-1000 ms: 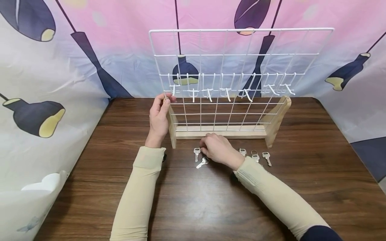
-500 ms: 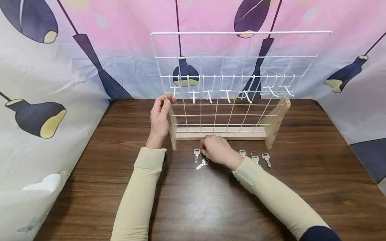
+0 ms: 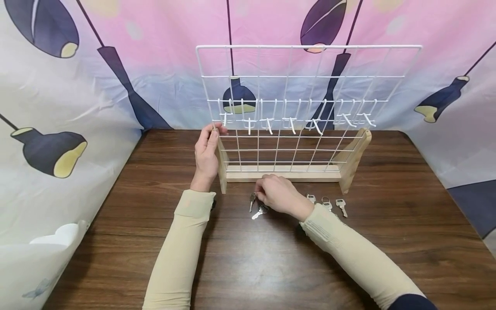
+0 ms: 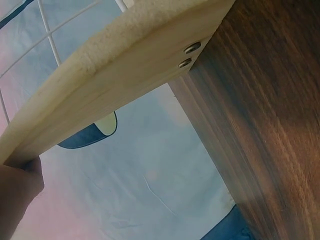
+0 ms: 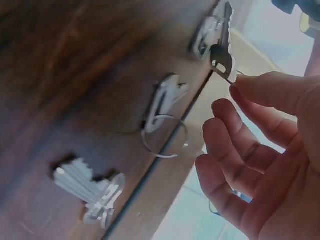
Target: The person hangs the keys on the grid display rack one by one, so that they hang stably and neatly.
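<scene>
My left hand (image 3: 206, 153) grips the top of the left wooden side support (image 4: 105, 65) of a white wire grid rack (image 3: 286, 76), thumb on the near side. My right hand (image 3: 280, 193) is low in front of the rack's wooden base bar. Its thumb and index finger pinch the ring of a small key (image 5: 222, 60), which hangs from the fingertips; the other fingers are loosely curled. Close by on the table lies a silver key (image 3: 258, 212). In the right wrist view, a key with a ring (image 5: 162, 102) and another key (image 5: 90, 190) lie below the hand.
Several white hooks (image 3: 291, 125) hang in a row across the grid. To the right of my right hand, more keys (image 3: 341, 206) lie on the brown wooden table (image 3: 263, 262). A patterned curtain (image 3: 155, 64) stands behind the table.
The key by my right fingertips has been taken hold of by its ring and has turned, now looking darker and narrower. My left hand keeps its grip on the rack; the head view has shifted slightly.
</scene>
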`<move>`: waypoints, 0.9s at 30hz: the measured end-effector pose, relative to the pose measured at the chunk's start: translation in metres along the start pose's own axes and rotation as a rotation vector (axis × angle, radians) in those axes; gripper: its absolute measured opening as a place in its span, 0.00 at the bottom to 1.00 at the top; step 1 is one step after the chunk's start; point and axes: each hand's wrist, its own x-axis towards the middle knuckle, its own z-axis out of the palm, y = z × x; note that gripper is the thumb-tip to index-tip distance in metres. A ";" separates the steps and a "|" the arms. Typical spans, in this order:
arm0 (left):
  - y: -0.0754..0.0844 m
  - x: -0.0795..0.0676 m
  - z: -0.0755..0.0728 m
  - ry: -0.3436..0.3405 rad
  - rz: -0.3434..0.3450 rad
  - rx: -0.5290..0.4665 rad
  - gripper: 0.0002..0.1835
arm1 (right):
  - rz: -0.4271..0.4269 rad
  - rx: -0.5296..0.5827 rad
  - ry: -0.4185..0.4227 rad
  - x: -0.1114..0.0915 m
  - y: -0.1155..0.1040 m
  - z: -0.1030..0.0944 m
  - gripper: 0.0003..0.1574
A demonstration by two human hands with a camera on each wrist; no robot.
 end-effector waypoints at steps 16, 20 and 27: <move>-0.001 -0.001 -0.004 0.005 -0.019 -0.012 0.18 | -0.016 0.111 0.024 0.001 -0.012 -0.011 0.02; -0.002 0.000 -0.005 -0.001 -0.016 -0.023 0.18 | -0.019 0.202 0.063 0.002 -0.017 -0.017 0.02; -0.002 -0.002 -0.005 -0.004 -0.034 -0.011 0.19 | -0.058 0.360 0.206 0.005 -0.027 -0.026 0.02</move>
